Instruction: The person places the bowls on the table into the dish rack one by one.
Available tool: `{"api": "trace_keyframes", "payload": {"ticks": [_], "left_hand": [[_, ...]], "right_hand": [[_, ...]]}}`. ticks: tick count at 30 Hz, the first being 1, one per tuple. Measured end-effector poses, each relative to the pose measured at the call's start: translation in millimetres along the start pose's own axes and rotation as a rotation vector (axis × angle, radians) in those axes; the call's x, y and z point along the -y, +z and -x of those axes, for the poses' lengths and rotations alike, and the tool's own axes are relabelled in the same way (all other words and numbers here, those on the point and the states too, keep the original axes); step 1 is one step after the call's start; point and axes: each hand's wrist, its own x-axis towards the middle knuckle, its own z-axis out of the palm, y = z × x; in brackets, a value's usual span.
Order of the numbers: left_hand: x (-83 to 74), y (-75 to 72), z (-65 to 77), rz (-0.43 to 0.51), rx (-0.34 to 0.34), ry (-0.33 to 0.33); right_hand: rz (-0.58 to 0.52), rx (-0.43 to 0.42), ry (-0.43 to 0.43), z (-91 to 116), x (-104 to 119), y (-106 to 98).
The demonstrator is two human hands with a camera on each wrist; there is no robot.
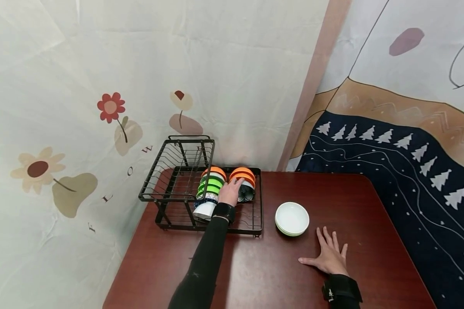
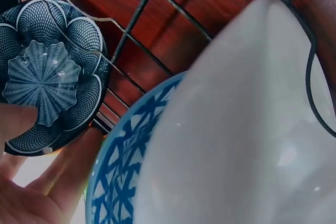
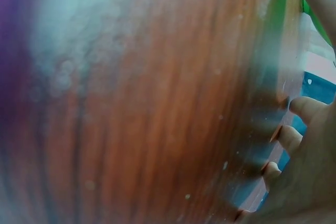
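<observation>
My left hand [image 1: 230, 193] reaches into the lower tier of a black wire dish rack [image 1: 262, 201]. In the left wrist view its thumb lies over the inside of a dark bowl with a white flower pattern [image 2: 44, 82], fingers behind the rim, pinching it. That bowl stands on edge in front of orange bowls [image 1: 242, 173]. Left of the hand is a row of green, orange and patterned bowls, ending in a white bowl [image 1: 205, 210]. My right hand [image 1: 330, 256] rests on the table, fingers spread, near a white bowl with a green underside [image 1: 292, 218].
The rack's upper wire basket [image 1: 174, 171] overhangs the left part of the lower tier. All stands on a reddish-brown wooden table [image 1: 270, 274]. A printed cloth [image 1: 236, 86] hangs close behind the rack, and a navy cloth with tree shapes [image 1: 402, 189] lies past the right edge.
</observation>
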Motion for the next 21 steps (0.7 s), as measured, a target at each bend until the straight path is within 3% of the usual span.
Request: {"api": "trace_keyframes", "payload": {"ticks": [6,11,16,21], "left_hand": [[-5.8,-6.0,2.8,-0.004,0.052,-0.071],[-7.4,-15.0,7.1,0.009,0.083,-0.092],[1.2,-23.9,19.0,0.086,0.051,-0.060],[10.8,-33.2,35.6,0.168,-0.028,0.035]], "right_hand": [[0.006,0.006,0.000,-1,-2,0],[0.008,0.015,0.004,0,-2,0],[-0.010,0.022,-0.006,1,1,1],[-0.016,0.010,-0.011,0,-1,0]]}}
